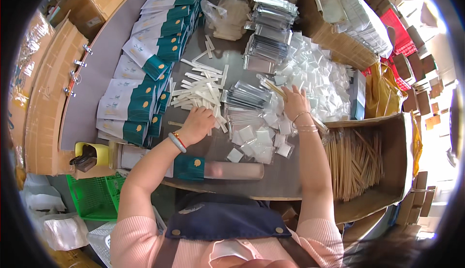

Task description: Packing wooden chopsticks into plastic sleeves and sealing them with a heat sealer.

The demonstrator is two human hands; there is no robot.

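Observation:
My left hand [196,125] is closed, its fingers curled down onto the near side of a loose pile of white flat strips [198,86]; what lies between the fingertips is hidden. A bundle of thin wooden sticks [275,89] runs slantwise under my right hand [295,104], whose fingers close around it. Beneath and left of that hand are clear flat packets [247,96] in a stack. Small white square sachets [252,139] lie scattered just nearer. Close to the table's front edge rests a teal-and-white printed sleeve [191,167] with a long clear section.
Teal-and-white printed packs [127,93] stand overlapped along the left. Silvery packets [269,40] and a heap of white sachets [319,74] fill the far right. A cardboard box of wooden sticks [351,164] stands at right. A yellow container [92,156] and green basket [94,198] are lower left.

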